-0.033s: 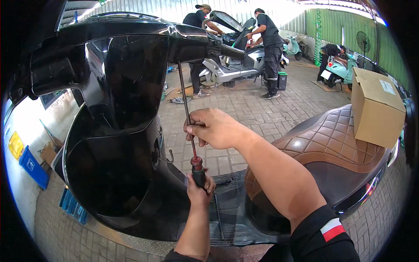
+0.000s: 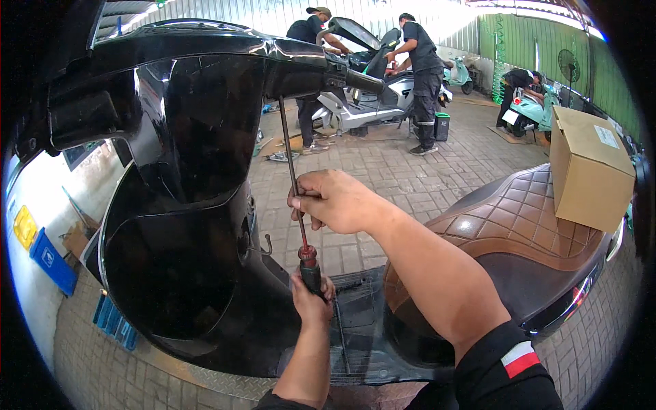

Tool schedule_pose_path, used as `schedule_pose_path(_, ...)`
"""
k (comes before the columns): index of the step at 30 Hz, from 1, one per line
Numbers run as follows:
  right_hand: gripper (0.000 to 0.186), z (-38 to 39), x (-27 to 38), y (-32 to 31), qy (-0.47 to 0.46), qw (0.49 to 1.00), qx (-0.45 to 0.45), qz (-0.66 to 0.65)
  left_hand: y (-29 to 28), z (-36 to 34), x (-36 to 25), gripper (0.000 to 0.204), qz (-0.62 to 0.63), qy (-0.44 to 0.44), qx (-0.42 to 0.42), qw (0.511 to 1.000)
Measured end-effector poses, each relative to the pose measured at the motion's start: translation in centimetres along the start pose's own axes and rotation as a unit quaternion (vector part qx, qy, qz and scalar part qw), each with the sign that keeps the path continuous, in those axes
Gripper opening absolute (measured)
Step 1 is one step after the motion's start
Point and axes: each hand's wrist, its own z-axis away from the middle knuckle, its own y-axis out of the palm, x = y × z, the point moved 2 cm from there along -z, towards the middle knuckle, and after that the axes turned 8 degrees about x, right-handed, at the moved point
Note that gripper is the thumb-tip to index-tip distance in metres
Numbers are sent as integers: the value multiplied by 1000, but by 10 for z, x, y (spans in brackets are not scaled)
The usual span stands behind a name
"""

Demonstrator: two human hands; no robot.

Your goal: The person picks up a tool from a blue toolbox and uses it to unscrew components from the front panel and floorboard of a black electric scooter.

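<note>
A long screwdriver [image 2: 299, 225] with a red and black handle stands upright, its tip reaching up under the black scooter's handlebar cover [image 2: 287, 75]. My left hand [image 2: 311, 294] is wrapped round the handle from below. My right hand [image 2: 321, 198] pinches the middle of the shaft. Behind the screwdriver are the black front panel [image 2: 174, 273] and a small hook [image 2: 266, 242]. A thin dark rod [image 2: 343, 345] lies on the floorboard [image 2: 369, 328] under my hands.
The brown quilted seat [image 2: 492, 219] carries a cardboard box [image 2: 591, 178]. Co-workers [image 2: 420, 82] stand at a silver scooter [image 2: 355, 116]; another person [image 2: 516, 82] bends at a mint scooter [image 2: 529, 109]. Blue and yellow bins [image 2: 51, 263] and a blue crate [image 2: 116, 321] are on the left.
</note>
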Motion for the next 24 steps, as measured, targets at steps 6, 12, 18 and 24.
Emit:
schedule_pose_path(6, 22, -1, 3, 2, -1, 999, -26, 45, -5, 17, 6, 31, -269, 224, -65, 934)
schedule_pose_path(12, 29, 2, 6, 1, 14, 996, -48, 72, 4, 3, 7, 57, -50, 14, 77, 996)
schedule_pose_path(18, 31, -3, 3, 3, 1, 998, -19, 64, -18, -27, 0, 75, 78, -204, 258, 941)
schedule_pose_path(24, 31, -3, -6, 1, -39, 994, -48, 93, 2, 2, 5, 60, 19, -2, -15, 1000)
